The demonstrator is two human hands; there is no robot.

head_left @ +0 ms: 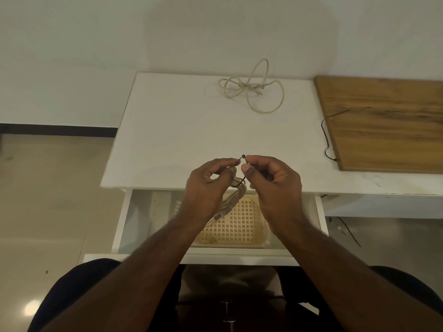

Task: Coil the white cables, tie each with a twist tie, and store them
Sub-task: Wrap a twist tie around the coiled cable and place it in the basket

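A coiled white cable (233,196) hangs between my hands above the open drawer, its plug ends (219,215) dangling low. A dark twist tie (242,172) loops under the coil and rises to a point above it. My left hand (208,185) pinches one end of the tie. My right hand (271,179) pinches the other end, and the two ends meet at the top. A second white cable (254,88) lies loose and tangled at the far side of the white table (167,130).
The open white drawer (141,219) under the table holds a cream lattice basket (239,224). A wooden board (383,123) lies at the right, with a thin dark wire (326,137) beside its left edge. Tiled floor lies to the left.
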